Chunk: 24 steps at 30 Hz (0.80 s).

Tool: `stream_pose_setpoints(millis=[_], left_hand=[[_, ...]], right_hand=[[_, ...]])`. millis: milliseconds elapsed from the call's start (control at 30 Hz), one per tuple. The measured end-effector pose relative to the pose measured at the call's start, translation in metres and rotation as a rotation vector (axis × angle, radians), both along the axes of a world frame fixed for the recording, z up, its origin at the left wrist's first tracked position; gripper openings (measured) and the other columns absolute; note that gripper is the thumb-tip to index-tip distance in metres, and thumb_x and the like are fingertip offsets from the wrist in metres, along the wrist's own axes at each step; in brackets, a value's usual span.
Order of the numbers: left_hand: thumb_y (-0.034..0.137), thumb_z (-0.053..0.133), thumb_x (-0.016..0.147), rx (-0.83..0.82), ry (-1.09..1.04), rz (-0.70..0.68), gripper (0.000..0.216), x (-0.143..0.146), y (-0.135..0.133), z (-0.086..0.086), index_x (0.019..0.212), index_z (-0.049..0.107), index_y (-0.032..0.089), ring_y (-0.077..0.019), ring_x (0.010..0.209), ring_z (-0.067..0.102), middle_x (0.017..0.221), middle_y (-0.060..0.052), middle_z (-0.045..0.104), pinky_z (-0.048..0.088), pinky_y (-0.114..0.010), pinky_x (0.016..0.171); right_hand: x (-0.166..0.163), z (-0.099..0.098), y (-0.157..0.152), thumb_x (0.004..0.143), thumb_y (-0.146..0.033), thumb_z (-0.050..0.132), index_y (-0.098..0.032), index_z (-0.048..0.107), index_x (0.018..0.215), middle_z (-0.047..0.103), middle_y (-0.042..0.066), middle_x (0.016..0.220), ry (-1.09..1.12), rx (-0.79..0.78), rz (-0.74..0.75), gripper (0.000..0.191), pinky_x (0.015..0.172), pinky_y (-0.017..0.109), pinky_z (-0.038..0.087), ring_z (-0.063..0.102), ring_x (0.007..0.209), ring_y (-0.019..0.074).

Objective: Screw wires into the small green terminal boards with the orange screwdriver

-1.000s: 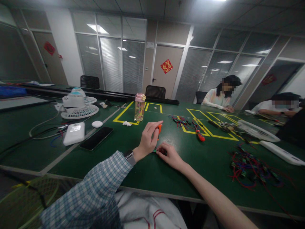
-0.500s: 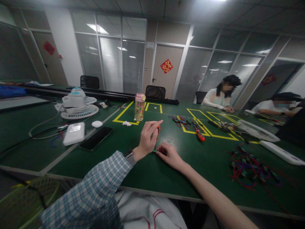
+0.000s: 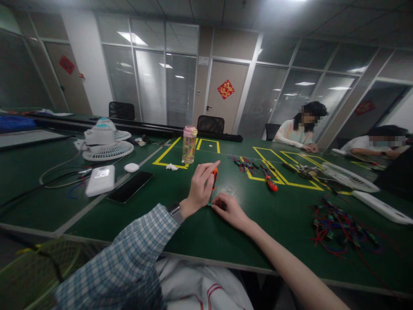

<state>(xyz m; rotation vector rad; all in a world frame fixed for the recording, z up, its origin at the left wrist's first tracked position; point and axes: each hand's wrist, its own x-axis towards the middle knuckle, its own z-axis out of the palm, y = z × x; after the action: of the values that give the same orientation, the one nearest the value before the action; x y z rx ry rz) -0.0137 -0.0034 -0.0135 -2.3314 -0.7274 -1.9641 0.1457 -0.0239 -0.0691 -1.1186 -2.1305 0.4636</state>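
Note:
My left hand [image 3: 200,186] is closed around the orange handle of a screwdriver [image 3: 215,173], with the index finger stretched forward past it. The thin shaft points down from the hand to a small green circuit board [image 3: 209,204] on the table. My right hand [image 3: 228,208] rests on the tabletop with its fingertips pinched at the board's right side. Most of the board is too small or covered to make out.
A pink-lidded bottle [image 3: 189,145] stands beyond my hands. Wired boards [image 3: 342,228] lie in a tangle on the right, with more wires [image 3: 248,165] ahead. A phone [image 3: 130,187], a white box [image 3: 100,181] and a fan [image 3: 108,144] sit left. Co-workers [image 3: 298,131] sit at far right.
Both hands hold nearly the same position. The orange handle shows slightly differently beside my left fingers.

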Motion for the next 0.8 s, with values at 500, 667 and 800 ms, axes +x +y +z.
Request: stream_pose_setpoints(millis=[500,667,800], left_hand=[[0.024,0.045,0.094,-0.009,-0.019,0.038,0.028,0.0011,0.0006,-0.0011,0.119,0.057,0.020,-0.0179,0.097,0.054,0.103,-0.007,0.057,0.047,-0.033,0.085],[0.018,0.034,0.096,-0.042,0.026,-0.026,0.035,0.0009,0.0006,0.0000,0.127,0.051,0.018,-0.0178,0.100,0.055,0.109,-0.008,0.061,0.045,-0.034,0.089],[0.024,0.049,0.092,-0.027,-0.002,0.022,0.030,0.0020,0.0008,-0.0010,0.120,0.057,0.020,-0.0166,0.090,0.054,0.097,-0.006,0.056,0.047,-0.031,0.082]], right_hand=[[-0.0003,0.0013,-0.0009,0.079,-0.010,0.059,-0.016,0.061,0.079,0.054,0.000,0.073,0.000,-0.010,-0.005,0.005,0.059,0.023,0.040,0.050,0.062,0.0122],[0.0008,0.0008,-0.0007,0.079,-0.012,0.060,-0.016,0.061,0.080,0.056,0.001,0.075,-0.005,-0.004,0.001,0.004,0.060,0.024,0.041,0.051,0.064,0.0125],[0.0013,-0.0007,0.0006,0.080,-0.013,0.059,-0.016,0.061,0.081,0.056,0.001,0.075,-0.012,0.004,-0.001,0.004,0.060,0.024,0.041,0.051,0.064,0.0126]])
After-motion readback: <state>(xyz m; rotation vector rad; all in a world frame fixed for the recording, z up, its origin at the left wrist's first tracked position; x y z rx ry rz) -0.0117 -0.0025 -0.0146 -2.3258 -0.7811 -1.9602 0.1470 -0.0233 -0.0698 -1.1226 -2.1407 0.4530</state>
